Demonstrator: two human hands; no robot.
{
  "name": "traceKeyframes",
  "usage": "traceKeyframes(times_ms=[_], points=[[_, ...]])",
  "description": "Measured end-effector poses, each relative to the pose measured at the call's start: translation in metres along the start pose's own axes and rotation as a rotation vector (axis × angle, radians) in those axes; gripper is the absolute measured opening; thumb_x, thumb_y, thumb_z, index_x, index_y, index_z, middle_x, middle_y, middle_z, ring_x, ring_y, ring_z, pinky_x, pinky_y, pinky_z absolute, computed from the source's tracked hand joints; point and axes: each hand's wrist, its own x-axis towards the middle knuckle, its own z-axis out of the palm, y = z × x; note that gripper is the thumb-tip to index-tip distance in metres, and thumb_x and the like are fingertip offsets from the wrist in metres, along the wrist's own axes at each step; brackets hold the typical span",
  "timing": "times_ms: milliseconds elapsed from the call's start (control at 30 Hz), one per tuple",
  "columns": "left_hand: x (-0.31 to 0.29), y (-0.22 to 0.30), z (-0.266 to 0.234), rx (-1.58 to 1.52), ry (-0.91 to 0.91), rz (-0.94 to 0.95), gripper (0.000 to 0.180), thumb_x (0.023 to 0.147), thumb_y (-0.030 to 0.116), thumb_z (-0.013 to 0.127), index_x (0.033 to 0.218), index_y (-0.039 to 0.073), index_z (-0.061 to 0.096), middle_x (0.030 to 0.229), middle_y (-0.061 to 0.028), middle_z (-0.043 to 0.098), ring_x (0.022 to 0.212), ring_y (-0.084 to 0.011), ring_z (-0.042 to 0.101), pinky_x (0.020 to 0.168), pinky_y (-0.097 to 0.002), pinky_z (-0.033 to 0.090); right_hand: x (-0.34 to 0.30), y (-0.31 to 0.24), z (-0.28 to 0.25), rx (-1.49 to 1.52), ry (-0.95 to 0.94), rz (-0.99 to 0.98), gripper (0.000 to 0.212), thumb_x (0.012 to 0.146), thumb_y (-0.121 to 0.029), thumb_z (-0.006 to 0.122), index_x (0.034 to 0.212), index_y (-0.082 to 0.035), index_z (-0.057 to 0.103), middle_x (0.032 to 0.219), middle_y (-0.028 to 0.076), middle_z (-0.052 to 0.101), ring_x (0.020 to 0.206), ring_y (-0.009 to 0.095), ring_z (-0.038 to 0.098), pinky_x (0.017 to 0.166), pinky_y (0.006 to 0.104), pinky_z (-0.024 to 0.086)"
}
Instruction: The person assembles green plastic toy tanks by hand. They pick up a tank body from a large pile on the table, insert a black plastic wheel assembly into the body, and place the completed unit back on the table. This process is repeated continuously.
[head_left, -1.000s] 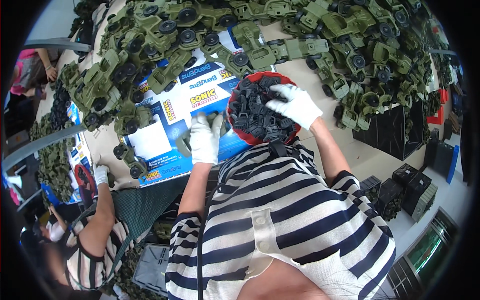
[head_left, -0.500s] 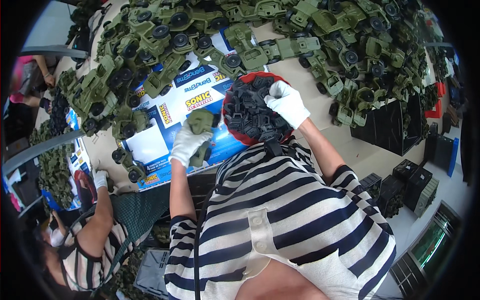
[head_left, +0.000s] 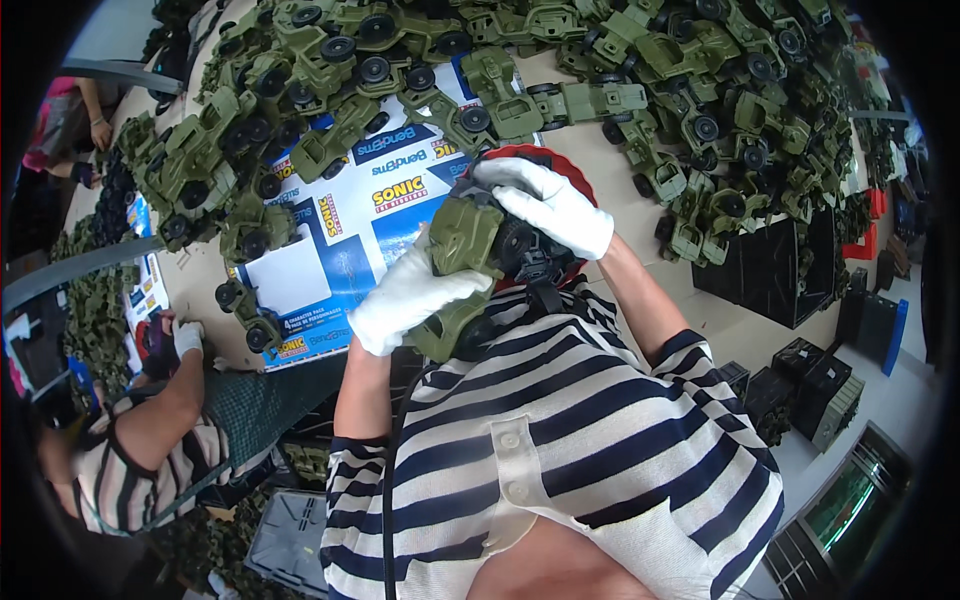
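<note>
Watching over the head feed; the hands are far from my desk.

Left hand (head_left: 408,300), white-gloved: closed around a green toy truck (head_left: 468,232), thumb laid across its side. The truck is lifted and tilted, between the hands, its upper part overlapping the near-left side of a red bowl (head_left: 577,172).

Right hand (head_left: 557,207), also gloved: palm down over the bowl, fingers curled toward the truck's top end. Fingertips look close to it or on it; I cannot tell whether they pinch one of the black parts (head_left: 545,262) from the bowl.

Progress, by my reading: this truck is mid-step, picked up and brought to the bowl, at least one black wheel (head_left: 516,240) on it. Whether a black part has gone onto it, I cannot make out; my hand hides the spot.

Plenty left, I judge. Black parts show in the bowl below the right hand. Beyond it a heap of trucks (head_left: 690,60) spreads across the far table (head_left: 625,222), wheels on many. One more truck (head_left: 250,318) sits at the left edge of the blue-and-white sheet (head_left: 300,285). I can't sort finished from unfinished at this range.
</note>
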Motion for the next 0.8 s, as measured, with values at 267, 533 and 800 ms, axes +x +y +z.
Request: traceKeyframes(times_ms=[267,533,800], points=[[-0.001,-0.001,-0.004,-0.104,-0.057,0.099,0.081,0.088,0.006,0.067,0.154,0.006,0.02,0.117,-0.0062,0.056,0.101,-0.0096,0.053,0.088,-0.0241,0.046,0.002,0.019,-0.012,0.568,0.0,0.139,0.047,0.099,-0.026,0.059,0.137,-0.001,0.051,0.112,0.002,0.062,0.103,0.008,0.055,0.097,0.0265,0.043],[-0.001,0.007,0.034,-0.018,0.043,0.179,0.083,0.077,0.006,0.078,0.147,0.004,0.033,0.12,-0.0065,0.06,0.108,-0.0132,0.055,0.095,-0.0293,0.045,-0.008,0.03,0.007,0.672,0.195,0.211,0.042,0.1,-0.023,0.056,0.136,-0.002,0.052,0.126,0.005,0.06,0.113,0.013,0.057,0.099,0.0315,0.046],[0.001,0.006,0.024,-0.154,0.016,0.068,0.075,0.081,0.005,0.072,0.147,0.003,0.036,0.129,-0.0087,0.058,0.115,-0.0177,0.057,0.1,-0.0315,0.045,-0.011,0.036,-0.012,0.828,-0.01,0.154,0.049,0.099,-0.025,0.056,0.14,0.0,0.045,0.138,0.009,0.053,0.127,0.02,0.051,0.108,0.0368,0.04]])
